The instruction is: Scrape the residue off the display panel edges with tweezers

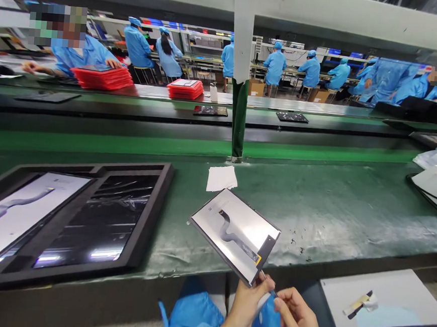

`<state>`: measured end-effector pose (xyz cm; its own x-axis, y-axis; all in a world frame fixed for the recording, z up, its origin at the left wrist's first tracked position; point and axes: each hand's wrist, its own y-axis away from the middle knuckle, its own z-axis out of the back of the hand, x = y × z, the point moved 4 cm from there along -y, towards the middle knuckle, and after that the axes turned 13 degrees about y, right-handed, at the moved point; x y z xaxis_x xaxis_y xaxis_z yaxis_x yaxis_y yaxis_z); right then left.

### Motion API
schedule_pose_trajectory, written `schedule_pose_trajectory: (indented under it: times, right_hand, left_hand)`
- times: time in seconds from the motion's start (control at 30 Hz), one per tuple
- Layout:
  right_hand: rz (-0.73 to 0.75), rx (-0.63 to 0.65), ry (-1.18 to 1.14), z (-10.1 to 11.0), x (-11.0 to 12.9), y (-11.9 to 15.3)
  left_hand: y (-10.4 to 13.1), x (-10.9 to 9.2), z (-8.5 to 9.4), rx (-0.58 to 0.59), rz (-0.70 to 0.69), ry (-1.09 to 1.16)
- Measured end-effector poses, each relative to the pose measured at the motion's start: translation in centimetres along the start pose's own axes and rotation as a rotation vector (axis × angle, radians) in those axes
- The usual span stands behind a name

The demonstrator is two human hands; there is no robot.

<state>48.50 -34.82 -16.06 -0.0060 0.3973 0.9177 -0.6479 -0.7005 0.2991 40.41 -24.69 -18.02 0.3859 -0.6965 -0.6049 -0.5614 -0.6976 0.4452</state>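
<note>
A tablet display panel (213, 233), its silver back facing up with a grey ribbon cable (231, 235) across it, is tilted above the bench edge. My left hand (245, 304) grips its near corner, with the thumb along the edge and the other fingers hidden underneath. My right hand (299, 316) is closed in a pinch on a thin metal tool (264, 276) whose tip meets the panel's near edge. The tool's exact kind is too small to tell. Beyond the panel lies a small stack of white paper squares (222, 178).
On the left, a black foam tray (165, 189) holds more panels. Small black scraps (301, 249) lie on the green bench (351, 209). At lower right is a white board (393, 293) with a flex strip. A post (239, 120) rises ahead; several co-workers sit beyond.
</note>
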Motion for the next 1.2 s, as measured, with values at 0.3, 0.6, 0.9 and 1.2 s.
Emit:
schedule_pose_trajectory:
  times: [0.3,0.6,0.9,1.2]
  right_hand:
    - [-0.301,0.314,-0.299,-2.0,-0.1,-1.1]
    - [-0.078,0.126,-0.099,-1.5,-0.6,0.0]
    - [-0.089,0.099,-0.08,-1.4,-0.9,-0.4]
    - [-0.097,0.089,-0.157,-2.7,-1.6,0.1]
  left_hand:
    - [0.6,-1.7,-0.2,0.143,0.099,-0.036]
    - [0.0,-0.7,0.5,0.049,0.0,-0.031]
    - [1.0,-1.5,0.4,0.107,0.039,-0.06]
    - [0.5,-2.4,0.9,0.052,-0.038,-0.124]
